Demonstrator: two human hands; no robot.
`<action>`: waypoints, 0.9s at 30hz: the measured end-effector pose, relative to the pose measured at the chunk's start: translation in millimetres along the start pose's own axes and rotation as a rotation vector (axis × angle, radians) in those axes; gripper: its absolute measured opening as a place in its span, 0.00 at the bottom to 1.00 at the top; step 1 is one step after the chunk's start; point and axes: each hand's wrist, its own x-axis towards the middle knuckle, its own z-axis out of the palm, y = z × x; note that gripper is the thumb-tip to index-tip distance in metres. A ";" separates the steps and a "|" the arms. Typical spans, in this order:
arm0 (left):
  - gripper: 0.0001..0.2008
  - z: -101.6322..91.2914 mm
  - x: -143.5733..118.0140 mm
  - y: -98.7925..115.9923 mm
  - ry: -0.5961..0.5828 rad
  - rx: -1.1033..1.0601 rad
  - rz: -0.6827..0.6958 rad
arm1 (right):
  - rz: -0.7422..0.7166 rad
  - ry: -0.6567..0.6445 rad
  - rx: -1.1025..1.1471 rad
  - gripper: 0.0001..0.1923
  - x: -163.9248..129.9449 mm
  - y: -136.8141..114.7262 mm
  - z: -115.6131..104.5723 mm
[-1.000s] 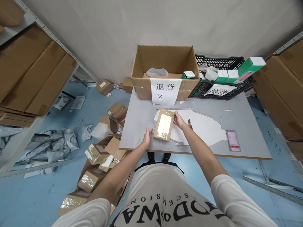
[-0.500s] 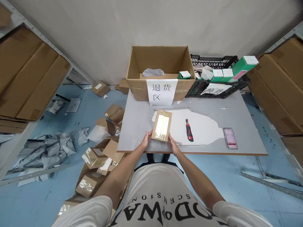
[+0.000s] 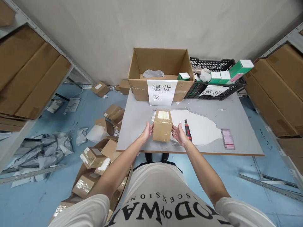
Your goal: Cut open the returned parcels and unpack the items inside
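Observation:
A small taped cardboard box [image 3: 162, 130] is between my two hands at the front of the table, its plain side turned toward me and a pale label on its upper face. My left hand [image 3: 147, 131] presses its left side with the fingers. On the right side, the fingertips of my right hand [image 3: 179, 134] touch the carton, the thumb raised apart. Just beyond my right hand a red and black box cutter [image 3: 188, 130] lies on a torn white sheet [image 3: 203, 127]. Whether the carton's base touches the table cannot be made out.
A large open carton [image 3: 139, 90] with a paper sign stands at the back of the table [image 3: 246, 135]. Beside it is a black crate [image 3: 196, 94] holding green-and-white boxes. A pinkish blurred item [image 3: 228, 138] lies at right. Discarded cartons [image 3: 92, 157] crowd the floor at left.
The small cardboard box has been tipped so its labelled face points up and away, showing a plain side. My right hand has shifted right and its fingers have opened somewhat.

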 end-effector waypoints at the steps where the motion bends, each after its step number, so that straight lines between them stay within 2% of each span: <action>1: 0.41 3.5 -0.3 7.9 -0.007 -0.009 -0.036 | 0.009 -0.004 0.009 0.40 -0.8 -5.6 -0.5; 5: 0.41 14.1 -2.1 36.6 -0.039 -0.010 -0.146 | 0.014 -0.006 0.038 0.41 -0.6 -27.1 -5.2; 9: 0.42 16.9 -0.5 50.2 -0.033 0.030 -0.202 | 0.066 -0.007 0.008 0.42 4.1 -44.9 -11.1; 13: 0.43 13.7 6.6 49.9 -0.001 0.071 -0.242 | 0.132 -0.045 -0.041 0.43 11.5 -52.0 -14.1; 17: 0.44 9.7 15.6 48.7 0.007 0.093 -0.265 | 0.147 -0.021 -0.033 0.43 19.5 -52.3 -15.8; 23: 0.42 8.9 27.7 47.9 0.021 0.132 -0.217 | 0.122 0.033 0.011 0.43 35.6 -48.9 -23.1; 27: 0.39 8.1 32.1 39.3 0.028 0.172 -0.164 | 0.088 0.035 0.051 0.42 41.3 -40.9 -29.6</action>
